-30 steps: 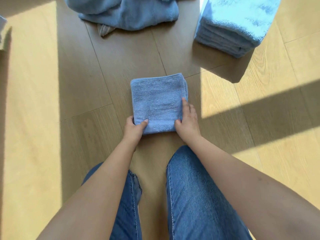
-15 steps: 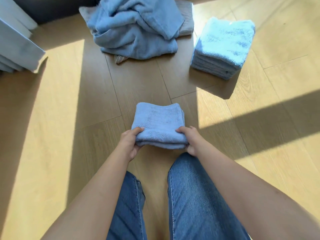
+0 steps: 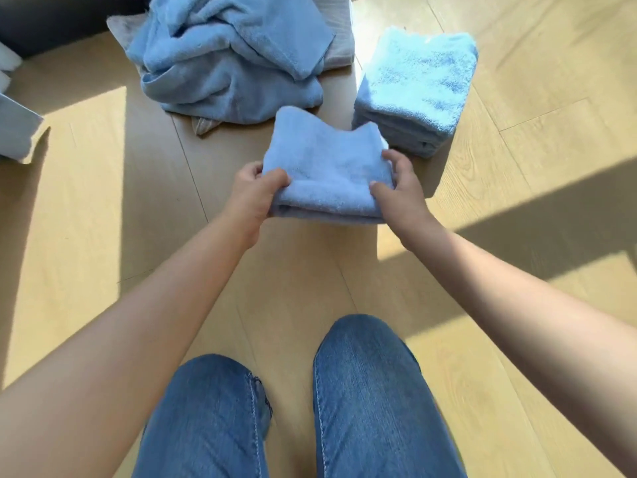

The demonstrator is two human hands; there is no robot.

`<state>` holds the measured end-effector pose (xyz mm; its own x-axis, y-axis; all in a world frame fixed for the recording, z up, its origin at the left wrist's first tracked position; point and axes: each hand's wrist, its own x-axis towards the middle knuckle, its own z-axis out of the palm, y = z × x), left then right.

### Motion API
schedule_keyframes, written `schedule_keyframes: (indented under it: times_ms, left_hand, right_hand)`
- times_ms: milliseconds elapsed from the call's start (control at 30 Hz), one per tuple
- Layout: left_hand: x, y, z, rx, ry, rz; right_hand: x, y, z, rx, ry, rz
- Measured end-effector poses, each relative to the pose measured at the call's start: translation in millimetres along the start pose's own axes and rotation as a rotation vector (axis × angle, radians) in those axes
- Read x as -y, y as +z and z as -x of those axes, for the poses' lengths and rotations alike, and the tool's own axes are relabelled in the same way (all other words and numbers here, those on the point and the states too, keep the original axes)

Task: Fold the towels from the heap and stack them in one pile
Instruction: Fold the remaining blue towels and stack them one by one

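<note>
Between our two hands: one folded blue towel (image 3: 327, 170), held above the wooden floor (image 3: 103, 270). Our left hand (image 3: 253, 194) pinches its near-left corner, thumb on top and fingers under; our right hand (image 3: 396, 188) pinches its near-right corner the same way, thumb on the upper face and fingers curled round the right edge. The towel spans the whole gap between the grips and reaches away from us beyond them.

Condition of item: light blue terry, folded into a thick, roughly square packet, with several layers showing along the near edge. The far edge dips in the middle, so both far corners stand up as peaks.

Beyond our right hand, and just past the towel's far-right corner: a pile of folded towels (image 3: 417, 91), same blue, square and neatly layered, resting on the floor in sunlight.

Beyond our left hand: a heap of unfolded towels (image 3: 227, 60), blue, crumpled, with a grey cloth (image 3: 339, 53) partly under it.

Nearest us, below the grips: our knees in blue jeans (image 3: 365, 391).
</note>
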<state>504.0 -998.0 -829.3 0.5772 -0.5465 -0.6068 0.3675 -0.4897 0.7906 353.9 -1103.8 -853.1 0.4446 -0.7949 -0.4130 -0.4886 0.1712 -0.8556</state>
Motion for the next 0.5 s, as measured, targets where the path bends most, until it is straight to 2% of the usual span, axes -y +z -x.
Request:
schedule_keyframes:
  times_ms: [167,333,500]
  left_hand:
    - [-78,53,-38,0.085,0.17,0.013]
    - [-124,114,-96,0.21,0.186,-0.03]
    - [-117,153,-135,0.216,0.211,-0.177]
  right_hand:
    - [47,-51,-41,-0.246,-0.206,-0.021]
    - [55,-96,-101,-0.39,-0.198,0.016]
    - [31,-110,-143,-0.465,-0.173,0.064]
